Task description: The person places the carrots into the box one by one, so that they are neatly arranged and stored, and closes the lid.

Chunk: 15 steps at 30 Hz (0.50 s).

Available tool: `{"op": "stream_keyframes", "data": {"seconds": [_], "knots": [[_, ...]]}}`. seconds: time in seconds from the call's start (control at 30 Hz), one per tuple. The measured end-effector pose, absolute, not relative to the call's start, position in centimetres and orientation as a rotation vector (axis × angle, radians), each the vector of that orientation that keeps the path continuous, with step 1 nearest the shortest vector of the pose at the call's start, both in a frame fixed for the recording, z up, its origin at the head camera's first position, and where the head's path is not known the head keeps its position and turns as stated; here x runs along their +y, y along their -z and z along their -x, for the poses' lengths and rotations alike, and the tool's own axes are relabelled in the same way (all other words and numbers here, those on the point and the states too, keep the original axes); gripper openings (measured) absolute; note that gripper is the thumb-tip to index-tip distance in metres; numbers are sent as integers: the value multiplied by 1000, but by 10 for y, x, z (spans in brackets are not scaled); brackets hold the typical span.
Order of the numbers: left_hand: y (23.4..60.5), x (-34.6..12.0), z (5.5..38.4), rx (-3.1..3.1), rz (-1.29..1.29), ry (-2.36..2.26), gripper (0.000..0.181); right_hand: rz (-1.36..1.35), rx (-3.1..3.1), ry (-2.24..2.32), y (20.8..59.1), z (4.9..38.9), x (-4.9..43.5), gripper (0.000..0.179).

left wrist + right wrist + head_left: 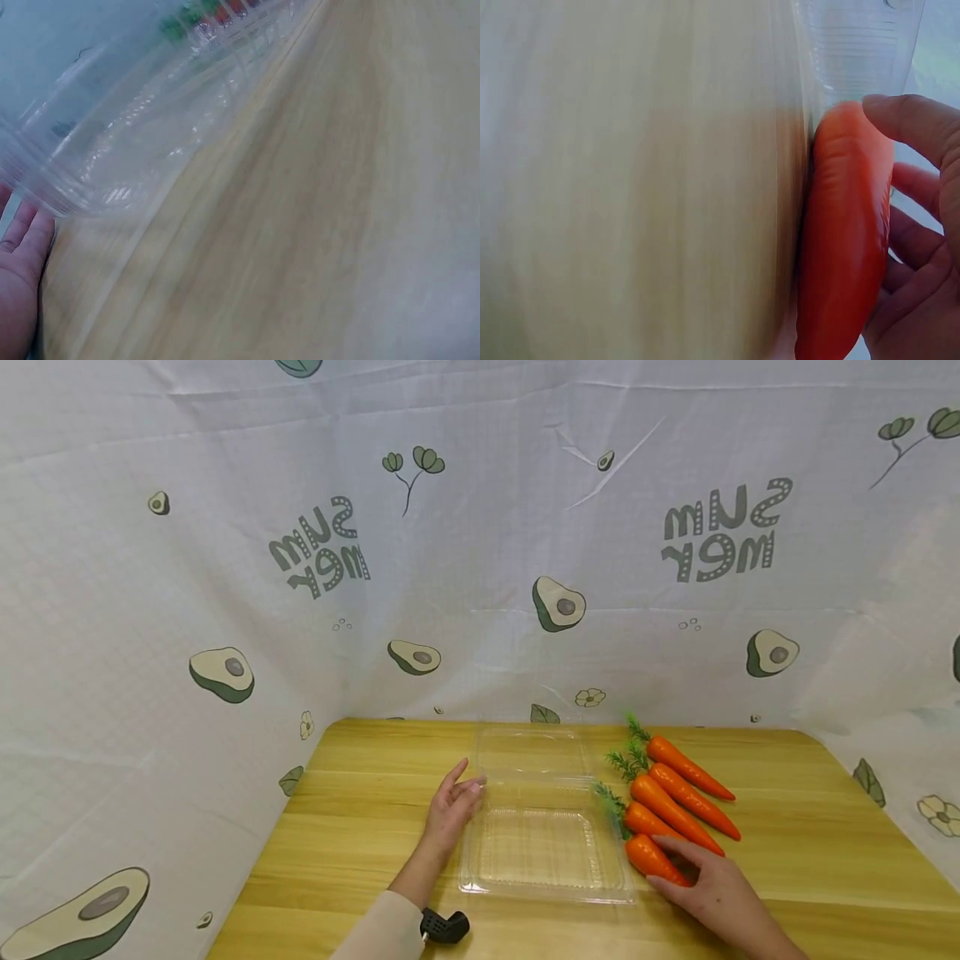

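Observation:
A clear plastic clamshell container (540,847) lies open on the table, its lid (534,752) folded back toward the curtain. My left hand (450,810) is at the container's left side, fingers extended, fingertips right at the rim near the hinge. In the left wrist view, the left hand (22,262) shows beside the container wall (142,142). To the container's right, my right hand (712,885) holds the nearest orange carrot (651,858), thumb on the near side and fingers on the far side. The right wrist view shows this carrot (847,232) lying on the table beside the thumb and fingers.
Several more carrots (678,814) with green tops (628,760) lie in a slanted row beyond the held one, right of the container. A white printed curtain (480,568) hangs around the wooden table (360,793). A black device (446,927) sits at my left wrist.

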State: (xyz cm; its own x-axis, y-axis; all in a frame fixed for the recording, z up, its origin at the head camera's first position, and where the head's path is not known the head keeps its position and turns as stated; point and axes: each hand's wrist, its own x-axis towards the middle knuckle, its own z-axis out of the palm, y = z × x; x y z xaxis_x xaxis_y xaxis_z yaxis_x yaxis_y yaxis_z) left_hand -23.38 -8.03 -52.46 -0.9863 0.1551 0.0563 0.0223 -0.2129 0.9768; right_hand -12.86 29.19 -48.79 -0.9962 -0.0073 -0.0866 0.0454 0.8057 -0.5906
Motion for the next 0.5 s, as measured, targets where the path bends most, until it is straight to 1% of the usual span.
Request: {"op": "stream_keyframes", "data": {"seconds": [0.33, 0.5], "knots": [[527, -72, 234, 1786, -185, -2472, 66, 9, 2902, 938, 491, 130, 292, 71], [534, -74, 235, 1777, -306, -2511, 67, 18, 2913, 938, 493, 131, 291, 70]]}}
